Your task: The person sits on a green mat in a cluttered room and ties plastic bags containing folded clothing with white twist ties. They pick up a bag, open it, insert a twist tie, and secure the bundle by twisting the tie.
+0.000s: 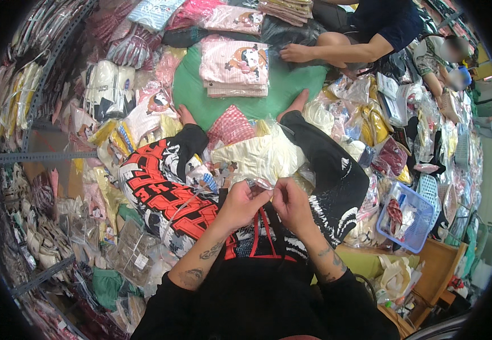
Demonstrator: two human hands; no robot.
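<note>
My left hand (241, 205) and my right hand (292, 205) meet over my lap, fingertips pinched close together. A thin, shiny bit of clear plastic (261, 183) shows at the left fingers; what the right fingertips pinch is too small to make out. Just beyond the hands, a cream-yellow garment (257, 154) lies bunched between my legs. Behind it sits a red-and-white gingham cloth (232, 126). Farther off, a neat stack of bagged pink striped garments (234, 68) with a cartoon print rests on a green cloth (291, 93).
Bagged clothes heap up on both sides, with metal shelving (42, 156) at the left. A blue plastic basket (407, 218) holding small items stands at the right, near a wooden board (441, 272). Across from me, another person's hand (298, 53) reaches beside the stack.
</note>
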